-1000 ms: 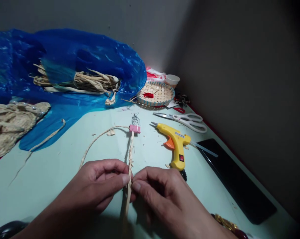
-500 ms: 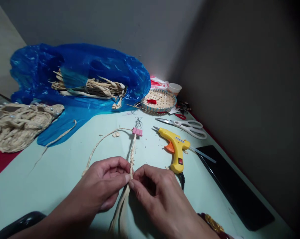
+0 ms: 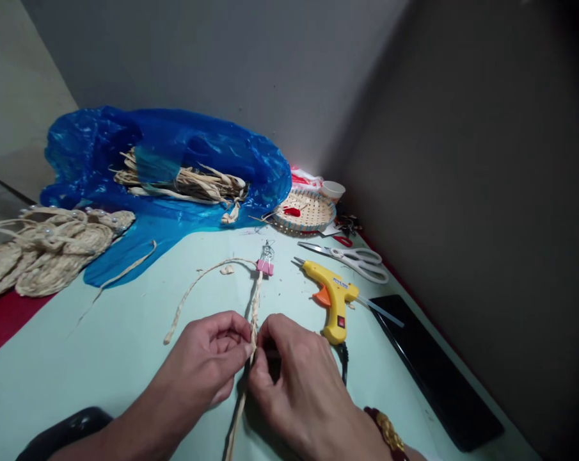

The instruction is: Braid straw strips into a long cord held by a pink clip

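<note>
My left hand [image 3: 205, 365] and my right hand [image 3: 293, 384] meet at the middle of a pale braided straw cord [image 3: 255, 307], and both pinch it between thumb and fingers. The braid runs away from me to a pink binder clip [image 3: 265, 267]. A second straw strand [image 3: 198, 288] curves from the clip round to the left. Loose ends of the braid trail toward me under my hands. A beaded bracelet [image 3: 388, 432] is on my right wrist.
A yellow glue gun [image 3: 332, 298], white scissors [image 3: 361, 259] and a black flat slab [image 3: 433, 371] lie to the right. At the back are a blue plastic bag [image 3: 164, 160] with straw bundles, a small woven basket [image 3: 306, 211] and a cup [image 3: 331, 190]. Woven straw sandals [image 3: 44, 246] lie left.
The camera has tilted so the table things sit lower and more of the left side shows. My fingers have worked slightly along the braid and stay pinched on it.
</note>
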A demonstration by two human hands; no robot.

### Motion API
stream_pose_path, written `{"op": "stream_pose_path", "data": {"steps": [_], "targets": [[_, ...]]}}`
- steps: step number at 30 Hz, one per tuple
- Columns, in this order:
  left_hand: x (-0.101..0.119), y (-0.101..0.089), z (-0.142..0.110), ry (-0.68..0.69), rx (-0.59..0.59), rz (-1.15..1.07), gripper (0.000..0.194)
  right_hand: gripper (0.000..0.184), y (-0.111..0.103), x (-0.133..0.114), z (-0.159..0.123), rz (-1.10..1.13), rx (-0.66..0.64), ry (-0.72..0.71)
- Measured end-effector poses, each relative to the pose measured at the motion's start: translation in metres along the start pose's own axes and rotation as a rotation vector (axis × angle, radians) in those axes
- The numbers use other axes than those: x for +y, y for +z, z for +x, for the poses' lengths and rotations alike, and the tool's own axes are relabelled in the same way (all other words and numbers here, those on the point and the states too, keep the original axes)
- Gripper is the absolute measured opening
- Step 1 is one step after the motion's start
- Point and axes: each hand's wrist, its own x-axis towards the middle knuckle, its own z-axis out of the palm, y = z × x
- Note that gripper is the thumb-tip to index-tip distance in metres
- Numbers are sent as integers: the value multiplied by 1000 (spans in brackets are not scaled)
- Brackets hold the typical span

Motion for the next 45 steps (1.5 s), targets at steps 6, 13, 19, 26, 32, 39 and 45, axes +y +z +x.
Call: {"op": "stream_pose_path", "data": {"steps": [6, 13, 19, 26, 32, 39, 45], "targets": [[-2, 0, 2, 46, -14, 12, 22, 13, -7, -3, -2, 80, -30, 0], [-2, -1, 2, 58, -5, 58, 14, 14, -10, -8, 2, 222, -110, 107], [4, -2, 2, 49, 30, 139, 7, 13, -14, -11, 7, 203, -141, 100], [5, -4, 6, -3, -15, 25, 10, 14, -18, -6, 9, 136, -130, 0], [1, -10, 9, -2, -37, -17, 26, 18, -17, -1, 13, 355, -214, 133], [-1, -6, 8, 155, -18, 120, 20, 8, -9, -1, 11, 394, -173, 229], [0, -2, 1, 117, -34, 260, 11, 11, -10, 3, 13, 462, -217, 235]]}}
